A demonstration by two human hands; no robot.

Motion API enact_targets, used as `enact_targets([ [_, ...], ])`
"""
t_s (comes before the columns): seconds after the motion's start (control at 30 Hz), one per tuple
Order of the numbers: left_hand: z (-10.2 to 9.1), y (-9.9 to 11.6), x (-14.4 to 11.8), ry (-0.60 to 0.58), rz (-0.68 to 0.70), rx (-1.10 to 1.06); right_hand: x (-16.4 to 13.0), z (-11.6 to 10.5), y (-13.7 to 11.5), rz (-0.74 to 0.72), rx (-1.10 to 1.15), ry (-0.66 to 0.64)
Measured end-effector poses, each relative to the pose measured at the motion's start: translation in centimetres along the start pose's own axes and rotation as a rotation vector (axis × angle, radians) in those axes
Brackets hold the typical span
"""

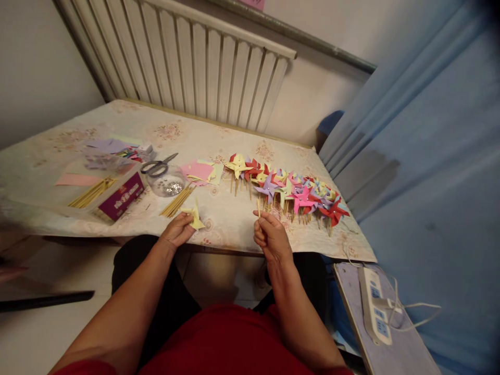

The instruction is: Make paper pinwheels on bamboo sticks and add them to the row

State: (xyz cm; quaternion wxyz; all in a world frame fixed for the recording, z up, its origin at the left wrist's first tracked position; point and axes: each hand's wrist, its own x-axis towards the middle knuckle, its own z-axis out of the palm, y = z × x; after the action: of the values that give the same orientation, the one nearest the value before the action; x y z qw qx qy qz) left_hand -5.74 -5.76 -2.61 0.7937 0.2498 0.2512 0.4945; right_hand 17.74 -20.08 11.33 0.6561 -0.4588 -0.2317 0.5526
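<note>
Matt paper pinwheel, wooden stick, glossy plastic box

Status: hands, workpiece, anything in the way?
Left hand: holding yellow folded-paper pinwheel. Right hand: gripping thin wooden stick, apart from pinwheel. Multicoloured paper pinwheels beyond right hand, not between hands.

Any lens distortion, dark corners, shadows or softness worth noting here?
All in the head view: radiator slants, probably wide-lens stretch; upper-right corner blackens; soft shadows on the blue curtain; purple label unreadable; yellow pinwheel in the left hand clearly outlined.
</note>
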Motion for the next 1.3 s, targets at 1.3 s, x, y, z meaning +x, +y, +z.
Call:
enact_targets([
  [1.3,-0.4,-0.1,0.3,0.03,-0.013,-0.001,1.1,-0.3,0.8,-0.139,-0.064,0.135],
])
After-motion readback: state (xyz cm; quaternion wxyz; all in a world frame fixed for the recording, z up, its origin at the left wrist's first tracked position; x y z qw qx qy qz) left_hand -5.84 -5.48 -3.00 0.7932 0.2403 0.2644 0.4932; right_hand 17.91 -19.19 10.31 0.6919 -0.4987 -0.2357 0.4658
